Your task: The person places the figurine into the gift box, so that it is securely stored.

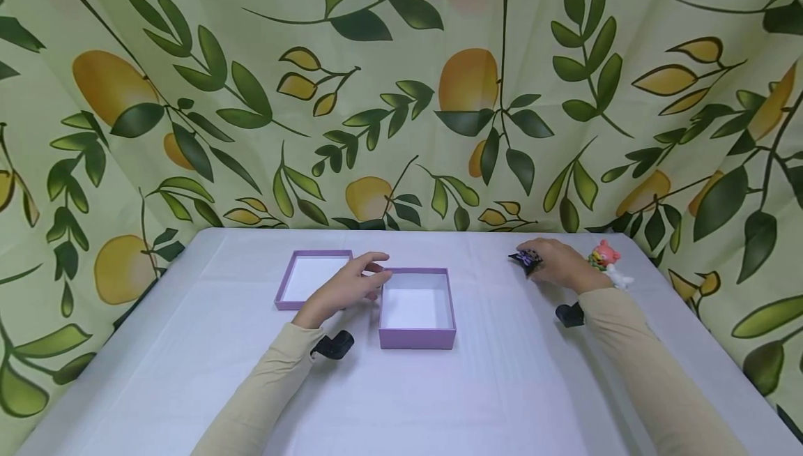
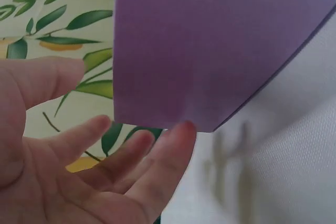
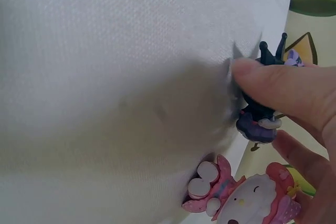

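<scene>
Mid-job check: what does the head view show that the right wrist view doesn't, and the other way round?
Only the head view shows the left hand, the open purple box and the lid. Only the right wrist view clearly shows a toy's face, on the pink-and-white toy; I can't tell which toy in the head view it matches. Both show the right hand gripping the dark toy, the white tablecloth and the leafy curtain.

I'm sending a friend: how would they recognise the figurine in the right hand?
On the white tablecloth, look towards the far right corner. The right hand grips the dark figurine. Black and purple, it differs from the nearby pink figurine.
</scene>
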### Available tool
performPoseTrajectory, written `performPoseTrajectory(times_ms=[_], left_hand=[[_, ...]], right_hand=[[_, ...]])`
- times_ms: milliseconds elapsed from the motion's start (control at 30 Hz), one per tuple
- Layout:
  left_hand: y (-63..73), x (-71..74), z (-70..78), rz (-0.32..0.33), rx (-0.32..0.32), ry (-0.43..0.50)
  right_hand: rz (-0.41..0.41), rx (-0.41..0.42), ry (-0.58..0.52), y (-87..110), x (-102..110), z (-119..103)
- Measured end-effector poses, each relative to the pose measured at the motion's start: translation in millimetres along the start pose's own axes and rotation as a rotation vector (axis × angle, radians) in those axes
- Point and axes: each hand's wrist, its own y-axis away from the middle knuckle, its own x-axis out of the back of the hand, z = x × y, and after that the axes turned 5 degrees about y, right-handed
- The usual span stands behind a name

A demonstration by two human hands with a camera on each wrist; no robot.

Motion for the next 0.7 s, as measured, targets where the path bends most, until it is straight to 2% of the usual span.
performPoseTrajectory(times_ms=[133,300,467,700], left_hand=[[0.2,2.9,-4.9,-0.046,0.032,0.074],[1.6,4.8,-9.1,-0.084,0.042,0.131],[2.5,5.3,-9.9,-0.097,0.052,0.136],[2.3,5.1,-10.3,-0.107,0.066,0.119]], right_hand=[[0.016,0.008,0.011,-0.7,-0.9,-0.2],[0.017,0.000,0.006,-2.4,-1.6,-1.3],[-0.009,-0.028,-0.008,-5.4,-1.6,-3.0],[-0.088,-0.094,-0.008,-10.2,-1.8,-4.4]])
